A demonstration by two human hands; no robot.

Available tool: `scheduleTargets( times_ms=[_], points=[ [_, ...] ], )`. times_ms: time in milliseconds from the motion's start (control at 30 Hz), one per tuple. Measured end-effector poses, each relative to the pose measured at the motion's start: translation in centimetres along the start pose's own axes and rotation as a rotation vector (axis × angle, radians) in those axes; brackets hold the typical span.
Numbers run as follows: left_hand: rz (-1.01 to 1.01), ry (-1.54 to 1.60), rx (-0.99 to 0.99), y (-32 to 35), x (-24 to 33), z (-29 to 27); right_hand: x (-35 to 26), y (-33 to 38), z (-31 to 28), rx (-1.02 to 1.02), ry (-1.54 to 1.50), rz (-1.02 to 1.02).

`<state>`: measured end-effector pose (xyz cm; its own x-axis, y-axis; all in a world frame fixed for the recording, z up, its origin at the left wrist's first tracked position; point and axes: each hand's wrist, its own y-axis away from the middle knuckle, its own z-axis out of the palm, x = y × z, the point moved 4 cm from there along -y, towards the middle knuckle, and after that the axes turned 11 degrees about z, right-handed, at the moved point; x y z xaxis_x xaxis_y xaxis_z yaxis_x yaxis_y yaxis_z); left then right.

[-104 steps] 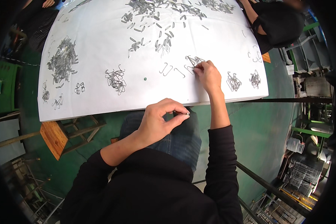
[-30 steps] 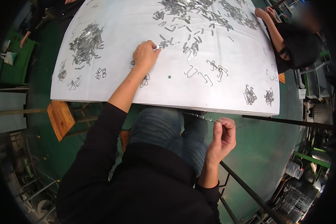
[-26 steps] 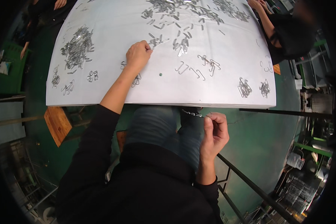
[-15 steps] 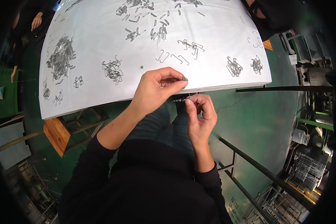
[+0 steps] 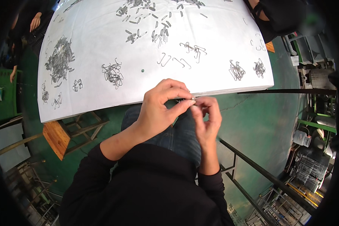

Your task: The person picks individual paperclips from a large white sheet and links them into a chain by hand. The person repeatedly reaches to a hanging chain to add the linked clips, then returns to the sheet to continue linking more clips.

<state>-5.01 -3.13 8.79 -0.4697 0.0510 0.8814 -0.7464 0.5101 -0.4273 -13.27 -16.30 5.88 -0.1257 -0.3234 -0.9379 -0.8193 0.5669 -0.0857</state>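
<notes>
Just off the table's front edge, my left hand and my right hand meet fingertip to fingertip. The left thumb and forefinger pinch a small metal piece, mostly covered by the fingers. The right thumb and forefinger are closed against it; whatever they hold is hidden. Beyond the hands on the white tabletop lie loose S-shaped wire hooks and a small tangle of hooks. To the left sits a heap of bent wire hooks, with a little green bead-like thing beside it.
More hook piles lie at the right corner. A large heap of metal clips is at the left, and scattered clips cover the far middle. Co-workers' hands show at far left. A wooden stool stands below the left edge.
My left hand has come down and a little right, off the tabletop, bringing its metal piece to the right fingertips. The right hand has shifted only slightly.
</notes>
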Motion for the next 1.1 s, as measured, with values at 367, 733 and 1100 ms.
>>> scheduleTargets(
  times_ms=[367,733,1100],
  points=[
    [-0.041,0.036,-0.014,0.8,-0.2,0.3,6.3,-19.0,3.3,-0.183,0.883,-0.01],
    [-0.041,-0.027,-0.042,1.6,-0.2,0.1,5.6,-14.1,1.7,-0.214,0.297,0.259],
    [0.017,-0.039,-0.019,2.0,0.4,0.4,-0.5,-1.7,-1.2,-0.265,-0.471,0.469]
  ],
)
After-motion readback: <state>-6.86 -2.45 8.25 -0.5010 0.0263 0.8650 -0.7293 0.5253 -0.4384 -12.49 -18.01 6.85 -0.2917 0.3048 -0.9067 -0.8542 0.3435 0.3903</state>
